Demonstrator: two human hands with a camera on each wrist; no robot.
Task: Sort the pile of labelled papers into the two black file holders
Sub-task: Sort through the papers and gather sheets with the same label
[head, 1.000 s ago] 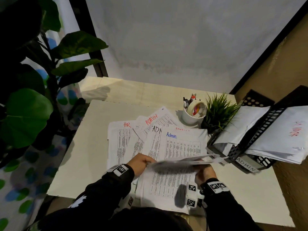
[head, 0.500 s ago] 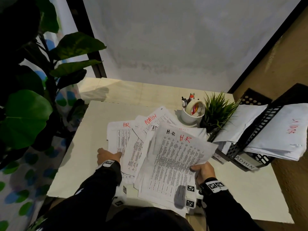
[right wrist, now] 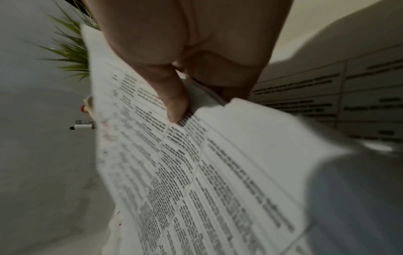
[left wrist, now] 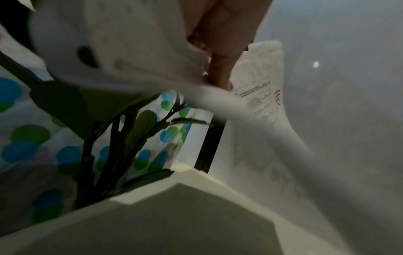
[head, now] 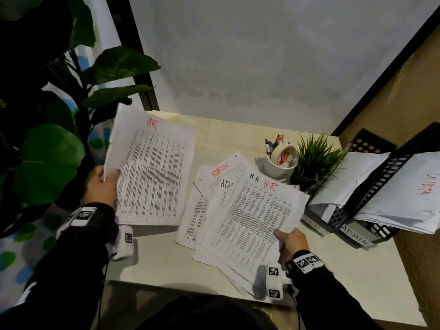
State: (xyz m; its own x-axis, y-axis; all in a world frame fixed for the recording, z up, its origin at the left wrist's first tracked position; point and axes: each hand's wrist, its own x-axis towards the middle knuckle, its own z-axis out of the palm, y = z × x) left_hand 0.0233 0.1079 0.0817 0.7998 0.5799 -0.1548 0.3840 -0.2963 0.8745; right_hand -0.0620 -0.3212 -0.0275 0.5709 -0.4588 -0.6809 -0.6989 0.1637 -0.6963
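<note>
Left hand [head: 101, 184] pinches an HR sheet [head: 152, 172] at frame left. Right hand [head: 289, 241] grips another HR sheet [head: 252, 222] over the pile [head: 209, 186], center. File holders [head: 371, 186] sit right on the desk [head: 166, 256].

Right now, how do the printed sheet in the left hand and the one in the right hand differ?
The left hand holds its white printed sheet clear of the pile, marked HR once in red. The right hand pinches its white printed sheet above the paper pile, marked H.R twice, black and red. Both carry dense tables of text, and both look bound for the HR-labelled black file holder.
</note>
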